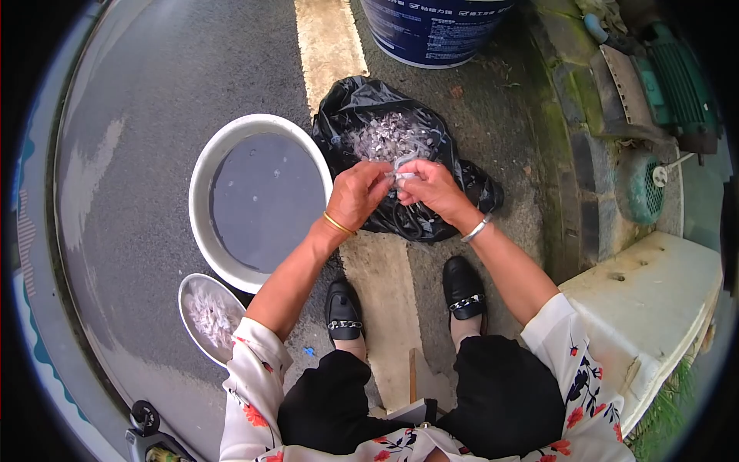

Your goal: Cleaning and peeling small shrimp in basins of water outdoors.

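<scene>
My left hand (pixel 361 186) and my right hand (pixel 430 187) meet above an open black plastic bag (pixel 340 110). Between their fingertips they pinch a small, pale, limp piece (pixel 404 173); the fingers partly cover it, and I cannot tell exactly what it is. Beneath the hands, the bag holds a heap of greyish-white bits with wispy strands (pixel 395 138). Left of the bag stands a large pale basin (pixel 202 190) of murky grey water (pixel 265 202). A white oval bowl (pixel 186 315) sits nearer to me, with whitish-pink, stringy pieces (pixel 213 317) in it.
A dark blue bucket (pixel 433 34) bearing writing stands beyond the bag. At right are a mossy stone edge (pixel 577 110), a green motor (pixel 681 86) and a white block (pixel 652 283). My black shoes (pixel 344 312) flank a pale painted stripe (pixel 381 300) on the asphalt.
</scene>
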`<action>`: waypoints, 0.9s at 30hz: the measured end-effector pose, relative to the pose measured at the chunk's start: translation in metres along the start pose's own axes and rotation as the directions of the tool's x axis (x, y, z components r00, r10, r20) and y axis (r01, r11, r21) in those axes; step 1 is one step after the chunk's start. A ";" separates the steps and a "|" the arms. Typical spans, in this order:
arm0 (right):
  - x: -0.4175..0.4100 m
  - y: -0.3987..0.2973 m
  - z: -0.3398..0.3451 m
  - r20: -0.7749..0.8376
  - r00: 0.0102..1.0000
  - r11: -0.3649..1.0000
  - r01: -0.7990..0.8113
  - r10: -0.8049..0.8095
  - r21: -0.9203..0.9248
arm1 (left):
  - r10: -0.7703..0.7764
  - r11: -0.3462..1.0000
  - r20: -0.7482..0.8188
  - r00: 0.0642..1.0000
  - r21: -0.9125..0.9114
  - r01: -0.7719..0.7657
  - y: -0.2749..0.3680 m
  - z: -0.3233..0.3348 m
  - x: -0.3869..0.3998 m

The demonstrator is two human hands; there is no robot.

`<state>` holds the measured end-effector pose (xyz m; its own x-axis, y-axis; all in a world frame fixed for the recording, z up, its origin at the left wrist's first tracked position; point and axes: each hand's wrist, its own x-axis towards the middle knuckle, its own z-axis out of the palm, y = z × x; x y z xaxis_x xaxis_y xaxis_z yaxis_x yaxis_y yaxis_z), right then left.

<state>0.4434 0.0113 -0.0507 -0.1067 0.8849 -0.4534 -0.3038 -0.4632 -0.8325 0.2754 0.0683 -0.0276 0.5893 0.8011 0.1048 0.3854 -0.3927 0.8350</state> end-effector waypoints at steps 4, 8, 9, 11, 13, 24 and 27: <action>0.001 0.001 0.001 -0.057 0.998 0.990 0.012 -0.020 -0.138 | 0.120 0.985 0.128 0.985 0.106 -0.134 -0.002 0.002 0.003; 0.002 0.003 -0.001 -0.044 0.998 0.988 0.030 -0.037 -0.150 | 0.087 0.983 0.194 0.977 0.145 -0.116 -0.002 0.005 0.007; 0.002 0.003 0.000 -0.044 0.999 0.989 0.017 -0.024 -0.149 | 0.084 0.983 0.195 0.977 0.145 -0.113 -0.003 0.005 0.007; 0.004 0.007 0.001 -0.043 0.999 0.989 0.002 -0.008 -0.147 | 0.090 0.978 0.210 0.974 0.164 -0.126 -0.005 0.006 0.005; 0.006 0.010 0.001 -0.036 0.999 0.995 0.001 -0.004 -0.097 | 0.081 0.976 0.224 0.971 0.179 -0.122 -0.008 0.008 0.006; 0.011 0.024 0.000 -0.150 0.988 0.998 -0.035 0.043 0.060 | -0.046 0.999 0.094 0.994 0.031 0.043 -0.038 0.028 0.009; 0.008 0.027 -0.009 -0.141 0.986 0.980 -0.061 0.088 0.190 | -0.359 0.899 0.079 0.930 -0.239 0.367 -0.035 0.029 0.016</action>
<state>0.4426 0.0058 -0.0796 0.0016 0.8247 -0.5656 -0.4708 -0.4983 -0.7280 0.2917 0.0824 -0.0708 0.4660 0.8502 -0.2450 0.3935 0.0488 0.9180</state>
